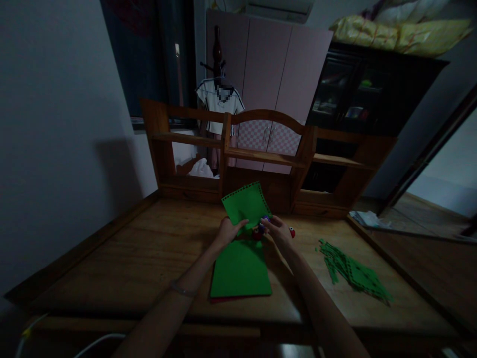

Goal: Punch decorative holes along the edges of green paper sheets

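Observation:
My left hand [228, 231] pinches the lower left of a green paper sheet [244, 205], thumb on top. The sheet is held tilted above the table, with a row of small cut-outs along its far and right edges. My right hand [278, 230] grips a small purple paper punch [265, 220] at the sheet's right edge; the fingers partly hide it, and dim light blurs its details. Close by the hands lies a small red punch-like piece [257, 232], and another red piece [292, 231] is just past my right hand. Below is a stack of green paper [241, 273] with a reddish sheet under it.
Cut green paper strips and punched sheets [352, 271] lie in a pile at the right of the wooden table [149, 253]. A wooden shelf unit [266, 158] stands along the far edge. A white packet [367, 219] is beyond the table's right rim.

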A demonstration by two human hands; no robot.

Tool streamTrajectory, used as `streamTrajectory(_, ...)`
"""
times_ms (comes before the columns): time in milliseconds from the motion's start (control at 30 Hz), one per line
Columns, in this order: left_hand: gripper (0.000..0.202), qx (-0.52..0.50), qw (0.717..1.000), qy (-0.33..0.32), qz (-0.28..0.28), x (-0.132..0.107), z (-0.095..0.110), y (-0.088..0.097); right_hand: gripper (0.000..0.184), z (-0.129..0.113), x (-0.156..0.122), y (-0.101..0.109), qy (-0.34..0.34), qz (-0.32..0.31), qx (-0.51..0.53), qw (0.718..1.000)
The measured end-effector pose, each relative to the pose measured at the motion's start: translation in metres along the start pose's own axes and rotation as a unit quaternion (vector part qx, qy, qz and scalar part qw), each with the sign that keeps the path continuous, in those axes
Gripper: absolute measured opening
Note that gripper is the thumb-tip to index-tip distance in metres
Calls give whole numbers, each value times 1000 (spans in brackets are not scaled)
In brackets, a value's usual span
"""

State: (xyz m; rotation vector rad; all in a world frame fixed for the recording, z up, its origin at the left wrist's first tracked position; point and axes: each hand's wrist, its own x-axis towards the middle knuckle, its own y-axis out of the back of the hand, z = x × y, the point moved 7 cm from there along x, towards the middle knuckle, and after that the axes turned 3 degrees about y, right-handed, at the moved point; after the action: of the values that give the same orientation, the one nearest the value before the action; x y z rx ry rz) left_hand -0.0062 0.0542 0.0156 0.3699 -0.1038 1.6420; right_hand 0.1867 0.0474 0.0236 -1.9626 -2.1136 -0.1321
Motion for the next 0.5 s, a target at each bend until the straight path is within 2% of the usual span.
streamTrajectory(300, 41, 30, 1000, -8, -7, 2, -5, -2, 35, 8, 4, 3, -17, 13, 7, 1000)
streamTrajectory(500, 41, 25, 1000, -4, -1, 2, -6, -1, 35, 2, 0, 1, 0, 0, 7, 1000)
